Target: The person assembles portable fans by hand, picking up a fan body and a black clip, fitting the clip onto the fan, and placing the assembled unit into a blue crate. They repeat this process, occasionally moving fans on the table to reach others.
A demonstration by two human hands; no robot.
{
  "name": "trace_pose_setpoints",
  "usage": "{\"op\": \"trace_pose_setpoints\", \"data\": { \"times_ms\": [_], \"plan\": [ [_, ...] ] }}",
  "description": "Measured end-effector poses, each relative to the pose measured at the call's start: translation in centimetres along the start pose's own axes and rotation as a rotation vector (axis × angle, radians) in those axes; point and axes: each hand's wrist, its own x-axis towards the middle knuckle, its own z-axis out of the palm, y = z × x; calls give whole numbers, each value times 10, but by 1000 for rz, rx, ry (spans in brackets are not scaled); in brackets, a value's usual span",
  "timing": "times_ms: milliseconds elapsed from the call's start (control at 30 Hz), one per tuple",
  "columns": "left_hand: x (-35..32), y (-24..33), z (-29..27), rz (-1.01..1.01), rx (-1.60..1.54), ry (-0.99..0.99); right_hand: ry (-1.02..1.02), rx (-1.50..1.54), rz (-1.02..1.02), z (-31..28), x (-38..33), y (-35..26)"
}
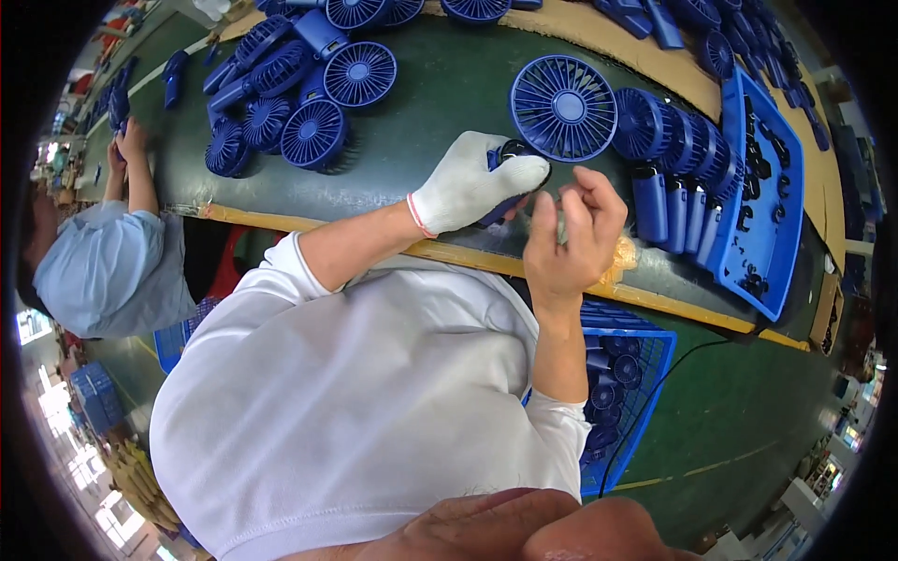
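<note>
Trays first: a blue tray point(781, 238) is lying on the green table point(421, 140) at the right, holding small dark parts point(748, 220), with a row of blue fans point(678, 154) leaning against its near wall. Below the table edge a blue crate point(655, 393) is holding more fans. The gloved left hand point(472, 182) is closing around a blue fan part point(510, 178), gripping it just above the table's yellow front edge point(281, 222). The bare right hand point(571, 234) is hovering just beside it, fingers curled together; whether it is pinching anything I cannot tell. A single fan point(564, 107) is lying flat behind the hands, a pile point(290, 93) sitting well apart to the left, with bare green surface between. Another person point(112, 262) is working at far left
</note>
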Motion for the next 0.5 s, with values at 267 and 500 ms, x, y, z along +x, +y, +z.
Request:
{"op": "trace_pose_setpoints", "data": {
  "times_ms": [267,500],
  "plan": [
    [-2,15,11,-50,119,-91,-119,685,713,10,-13,10],
    [-6,-1,24,-105,-44,-70,-44,654,966,-1,11,-8]
  ]
}}
